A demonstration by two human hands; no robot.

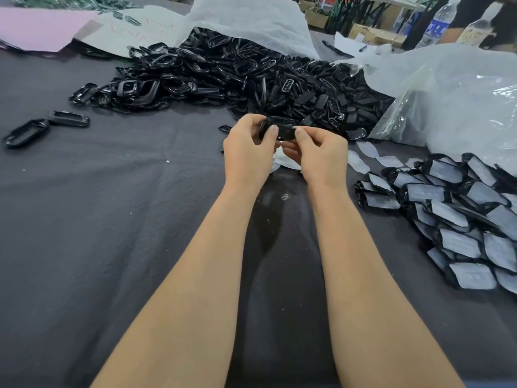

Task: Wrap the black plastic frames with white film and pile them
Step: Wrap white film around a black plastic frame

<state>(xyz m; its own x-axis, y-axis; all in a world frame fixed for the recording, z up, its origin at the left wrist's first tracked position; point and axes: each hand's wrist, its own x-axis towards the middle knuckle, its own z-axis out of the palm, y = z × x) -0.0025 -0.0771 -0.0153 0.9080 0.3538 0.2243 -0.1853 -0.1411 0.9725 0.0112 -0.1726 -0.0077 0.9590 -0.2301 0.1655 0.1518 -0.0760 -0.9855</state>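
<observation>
Both hands hold one black plastic frame (279, 129) above the middle of the table. My left hand (249, 152) grips its left end with the thumb on top. My right hand (316, 152) pinches its right end. A strip of white film pieces (366, 152) trails from under my hands toward the right. A large heap of bare black frames (251, 77) lies just behind my hands. At the right sits a pile of frames wrapped in white film (453, 217).
A dark grey cloth (112, 205) covers the table. Two loose frames (44, 126) lie at the far left. Clear plastic bags (461, 93) bulge at the right and behind the heap. Pink and white sheets (56, 29) and water bottles (439, 21) stand at the back.
</observation>
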